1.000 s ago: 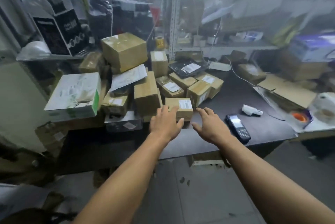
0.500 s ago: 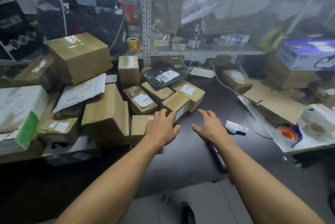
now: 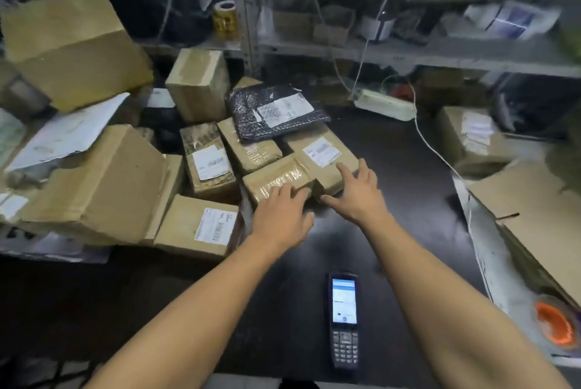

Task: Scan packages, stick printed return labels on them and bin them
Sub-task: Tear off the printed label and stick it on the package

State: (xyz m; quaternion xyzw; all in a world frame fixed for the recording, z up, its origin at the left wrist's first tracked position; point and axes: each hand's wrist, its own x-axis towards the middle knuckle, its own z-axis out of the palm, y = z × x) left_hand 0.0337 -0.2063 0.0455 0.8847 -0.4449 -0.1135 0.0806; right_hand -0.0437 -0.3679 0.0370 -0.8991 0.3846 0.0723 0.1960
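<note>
Several brown cardboard packages crowd the left and middle of a dark table. My left hand lies with straight fingers on a small taped package at the front of the pile. My right hand is spread, its fingers touching the labelled package just to the right of it. A handheld scanner with a lit screen lies on the table near me, between my forearms. A black bubble mailer with a white label rests on top of the boxes behind.
A large box and an open carton stand at the left. Flat cardboard and an orange tape roll lie at the right. A power strip with cables sits under the metal shelf behind.
I have leaned closer to the table. Both hands have reached forward from the front labelled box onto the two packages further back. The scanner now lies uncovered between my arms.
</note>
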